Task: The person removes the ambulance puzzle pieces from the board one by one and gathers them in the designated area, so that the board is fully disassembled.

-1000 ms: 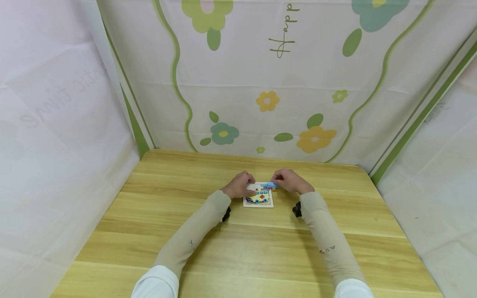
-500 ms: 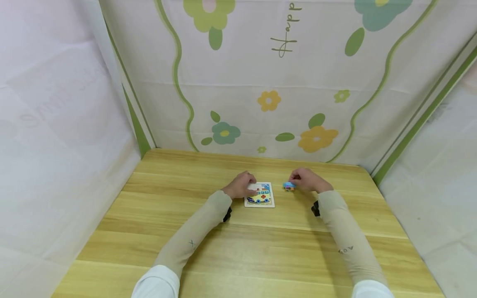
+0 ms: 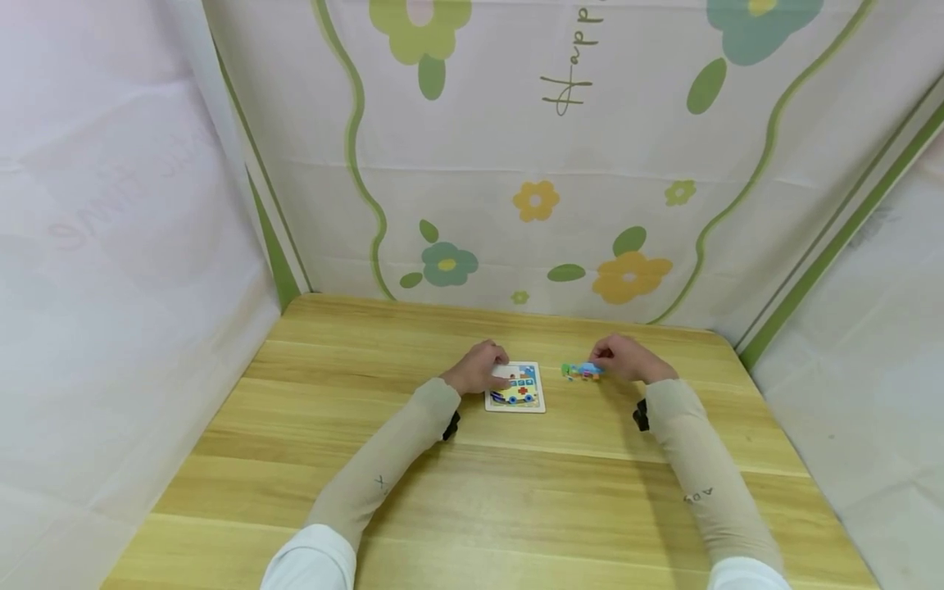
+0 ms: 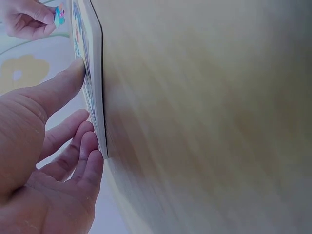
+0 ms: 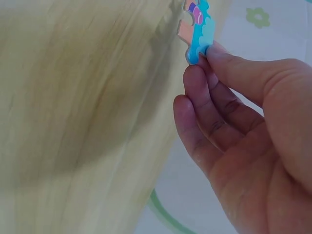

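Observation:
A small square jigsaw puzzle board [image 3: 543,395] with a yellow ambulance picture lies on the table. My left hand [image 3: 478,369] holds its left side, thumb on the face and fingertips along the edge in the left wrist view. A pale patch shows at the picture's upper left, partly covered by that hand. To the right of the board, my right hand [image 3: 623,359] pinches a puzzle piece [image 5: 201,36] between thumb and fingers. The piece is blue with orange and pink-purple parts and knobbed edges. A bit of green [image 3: 566,370] shows at its left end in the head view.
The wooden table [image 3: 472,500] reaches to a printed cloth [image 3: 472,164] at the back, with more cloth on both sides. A black wrist strap device [image 3: 642,415] sits beneath the right wrist, another [image 3: 451,425] beneath the left.
My right hand has moved right, away from the board, carrying the puzzle piece. The board's upper right is uncovered, and green now shows left of the piece. The left hand has stayed in place.

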Motion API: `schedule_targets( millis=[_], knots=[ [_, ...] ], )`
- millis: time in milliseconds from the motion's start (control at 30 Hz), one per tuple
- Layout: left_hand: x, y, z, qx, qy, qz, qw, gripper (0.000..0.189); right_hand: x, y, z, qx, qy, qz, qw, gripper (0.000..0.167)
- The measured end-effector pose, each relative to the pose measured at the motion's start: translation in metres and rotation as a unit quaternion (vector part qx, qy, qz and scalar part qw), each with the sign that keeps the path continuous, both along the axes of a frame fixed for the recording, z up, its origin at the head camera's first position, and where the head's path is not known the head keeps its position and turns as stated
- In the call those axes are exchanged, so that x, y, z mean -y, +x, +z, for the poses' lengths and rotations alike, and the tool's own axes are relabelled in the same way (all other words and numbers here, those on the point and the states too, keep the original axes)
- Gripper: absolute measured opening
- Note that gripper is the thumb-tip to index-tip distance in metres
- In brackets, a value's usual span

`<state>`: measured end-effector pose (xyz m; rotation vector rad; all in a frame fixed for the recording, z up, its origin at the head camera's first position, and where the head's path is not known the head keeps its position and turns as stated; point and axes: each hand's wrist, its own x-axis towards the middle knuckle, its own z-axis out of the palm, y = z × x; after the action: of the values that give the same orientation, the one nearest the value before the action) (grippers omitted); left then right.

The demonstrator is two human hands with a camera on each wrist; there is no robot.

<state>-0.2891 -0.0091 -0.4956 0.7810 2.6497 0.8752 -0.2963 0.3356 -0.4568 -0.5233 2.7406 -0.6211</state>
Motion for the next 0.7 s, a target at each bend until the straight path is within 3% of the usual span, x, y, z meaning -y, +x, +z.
schedule_targets(
  millis=[367, 700],
  knots=[
    [0.000, 0.001, -0.002, 0.002, 0.007, -0.002, 1.0000, 0.044, -0.008, -0.001, -0.023, -0.021, -0.004, -0.026, 0.9994, 0.017],
    [0.000, 0.001, -0.001, 0.004, 0.005, 0.002, 1.0000, 0.044, -0.003, 0.001, -0.023, -0.047, 0.009, -0.027, 0.9985, 0.016]
  ],
)
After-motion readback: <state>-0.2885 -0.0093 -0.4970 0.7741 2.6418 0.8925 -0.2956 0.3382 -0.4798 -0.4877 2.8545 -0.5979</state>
